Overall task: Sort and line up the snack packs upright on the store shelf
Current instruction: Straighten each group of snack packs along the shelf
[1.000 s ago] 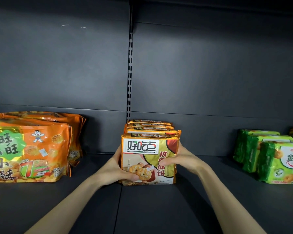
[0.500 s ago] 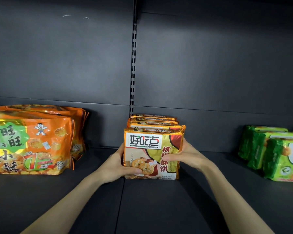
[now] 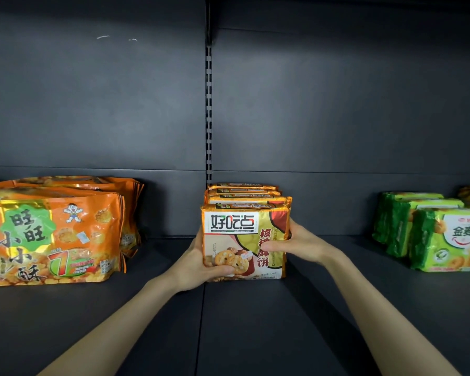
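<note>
On the shelf [image 3: 255, 321], four biscuit packs [image 3: 244, 240] stand in a row front to back at centre. Big bags [image 3: 52, 234] stand well left; wrapped packs [image 3: 432, 234] stand well right, each group also lined front to back.

Both bare forearms reach forward from the lower edge of the view and draw in toward each other. The left hand [image 3: 198, 263] cups the left side of the front biscuit pack [image 3: 244, 240], with its thumb laid across the pack's lower front face. The right hand [image 3: 300, 244] presses against the pack's right side, its thumb pointing left over the front face. The remaining fingers of both hands are hidden behind the pack. Both wrists are nearly straight.
</note>
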Demonstrator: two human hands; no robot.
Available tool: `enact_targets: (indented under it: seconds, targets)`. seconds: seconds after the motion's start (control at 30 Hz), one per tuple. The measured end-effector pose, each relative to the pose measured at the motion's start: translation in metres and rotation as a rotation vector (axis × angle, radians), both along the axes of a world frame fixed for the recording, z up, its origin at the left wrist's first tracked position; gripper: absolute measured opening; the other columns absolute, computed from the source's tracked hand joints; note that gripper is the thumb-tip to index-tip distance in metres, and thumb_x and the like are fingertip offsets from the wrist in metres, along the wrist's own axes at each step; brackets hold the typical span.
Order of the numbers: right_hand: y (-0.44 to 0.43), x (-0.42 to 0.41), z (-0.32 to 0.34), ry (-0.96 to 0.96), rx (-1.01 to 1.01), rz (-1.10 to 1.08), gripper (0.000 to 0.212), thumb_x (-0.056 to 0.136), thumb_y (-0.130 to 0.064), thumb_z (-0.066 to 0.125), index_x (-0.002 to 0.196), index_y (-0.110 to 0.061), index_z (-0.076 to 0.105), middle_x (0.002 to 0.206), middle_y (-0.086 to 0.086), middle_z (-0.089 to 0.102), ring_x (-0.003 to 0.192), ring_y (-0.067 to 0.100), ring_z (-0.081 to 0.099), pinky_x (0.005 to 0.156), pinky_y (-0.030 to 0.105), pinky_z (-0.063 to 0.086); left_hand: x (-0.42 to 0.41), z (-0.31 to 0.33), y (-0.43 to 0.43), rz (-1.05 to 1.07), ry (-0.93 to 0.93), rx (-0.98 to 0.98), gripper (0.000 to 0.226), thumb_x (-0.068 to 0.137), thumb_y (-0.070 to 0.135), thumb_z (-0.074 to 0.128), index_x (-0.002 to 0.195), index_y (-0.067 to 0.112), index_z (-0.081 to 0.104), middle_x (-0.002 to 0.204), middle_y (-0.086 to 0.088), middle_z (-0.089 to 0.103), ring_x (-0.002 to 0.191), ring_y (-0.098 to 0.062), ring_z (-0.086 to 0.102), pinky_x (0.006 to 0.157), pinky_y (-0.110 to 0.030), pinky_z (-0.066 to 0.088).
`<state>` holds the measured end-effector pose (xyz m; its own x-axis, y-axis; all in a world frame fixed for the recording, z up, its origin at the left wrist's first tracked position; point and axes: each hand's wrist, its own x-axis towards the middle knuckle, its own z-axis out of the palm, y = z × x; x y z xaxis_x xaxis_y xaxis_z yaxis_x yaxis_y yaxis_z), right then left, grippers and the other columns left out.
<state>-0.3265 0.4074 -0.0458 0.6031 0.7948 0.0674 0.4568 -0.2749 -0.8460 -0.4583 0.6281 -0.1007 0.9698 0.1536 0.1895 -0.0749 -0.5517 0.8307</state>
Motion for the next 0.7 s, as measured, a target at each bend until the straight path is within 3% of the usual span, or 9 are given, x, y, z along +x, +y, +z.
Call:
enact_targets:
  seconds: [0.1,0.17,0.23,0.3,0.33,0.4,0.5,0.6,0.7]
  targets:
    - [-0.002,-0.003,0.0,-0.019,-0.038,0.008,0.074,0.081,-0.027,0.072,0.14,-0.032,0.028,0.127,-0.01,0.06,0.114,0.007,0.06,0.092,0.027,0.05,0.004,-0.003,0.003,0.045,0.025,0.101,0.115,0.051,0.066,0.078,0.144,0.032,0.021,0.142,0.006,0.036,0.12,-0.005,0.051,0.097,-0.023,0.048]
    - [-0.003,-0.004,0.003,-0.019,-0.069,0.021,0.071,0.082,-0.027,0.07,0.14,-0.032,0.03,0.127,-0.01,0.06,0.114,0.007,0.059,0.093,0.027,0.05,0.007,-0.003,0.005,0.069,0.069,0.199,0.129,0.041,0.083,0.068,0.148,0.031,0.017,0.153,0.006,0.014,0.135,-0.011,0.032,0.108,-0.033,0.04]
    - [-0.004,-0.007,0.008,-0.012,-0.099,0.017,0.068,0.082,-0.029,0.071,0.139,-0.032,0.032,0.127,-0.011,0.06,0.114,0.007,0.06,0.094,0.029,0.05,0.008,-0.001,0.004,0.082,0.131,0.289,0.137,0.034,0.093,0.056,0.15,0.031,0.017,0.156,0.013,-0.006,0.143,-0.015,0.012,0.113,-0.04,0.032]
    - [-0.004,-0.009,0.009,-0.018,-0.122,-0.005,0.07,0.079,-0.035,0.073,0.137,-0.032,0.035,0.126,-0.01,0.061,0.114,0.009,0.06,0.097,0.035,0.049,0.008,0.0,0.004,0.134,0.172,0.332,0.144,0.029,0.097,0.051,0.151,0.032,0.009,0.156,0.017,-0.015,0.144,-0.017,0.008,0.114,-0.047,0.029]
    - [-0.005,-0.011,0.009,-0.023,-0.125,-0.025,0.07,0.077,-0.036,0.075,0.136,-0.032,0.037,0.125,-0.009,0.062,0.113,0.01,0.061,0.098,0.037,0.049,0.006,0.0,0.003,0.173,0.178,0.342,0.146,0.028,0.098,0.051,0.151,0.032,0.005,0.156,0.014,-0.014,0.144,-0.018,0.011,0.113,-0.049,0.03]
    - [-0.007,-0.014,0.01,-0.037,-0.122,-0.082,0.065,0.077,-0.035,0.076,0.133,-0.03,0.043,0.123,-0.009,0.063,0.111,0.01,0.062,0.098,0.036,0.049,0.003,-0.001,0.001,0.251,0.163,0.362,0.142,0.03,0.098,0.049,0.149,0.03,0.012,0.157,0.007,0.008,0.141,-0.02,0.022,0.108,-0.05,0.036]
    - [-0.013,-0.019,0.013,-0.092,-0.156,-0.154,0.057,0.079,-0.035,0.074,0.128,-0.025,0.049,0.125,-0.006,0.063,0.11,0.009,0.06,0.097,0.032,0.047,-0.009,0.001,-0.005,0.292,0.171,0.424,0.109,0.046,0.093,0.049,0.136,0.033,0.038,0.138,0.004,0.047,0.125,-0.02,0.045,0.097,-0.044,0.046]
    - [-0.022,-0.022,0.019,-0.192,-0.233,-0.21,0.065,0.076,-0.046,0.073,0.132,-0.021,0.048,0.134,-0.002,0.056,0.125,0.018,0.051,0.106,0.041,0.04,-0.025,0.012,-0.014,0.348,0.172,0.583,0.073,0.07,0.076,0.053,0.126,0.029,0.051,0.123,0.002,0.059,0.11,-0.019,0.057,0.087,-0.038,0.051]
    - [-0.037,-0.024,0.028,-0.327,-0.317,-0.278,0.076,0.081,-0.045,0.069,0.143,-0.014,0.037,0.147,0.006,0.042,0.134,0.024,0.041,0.106,0.037,0.036,-0.042,0.026,-0.024,0.431,0.17,0.682,0.047,0.083,0.062,0.055,0.11,0.024,0.058,0.104,0.003,0.063,0.094,-0.018,0.06,0.076,-0.032,0.052]
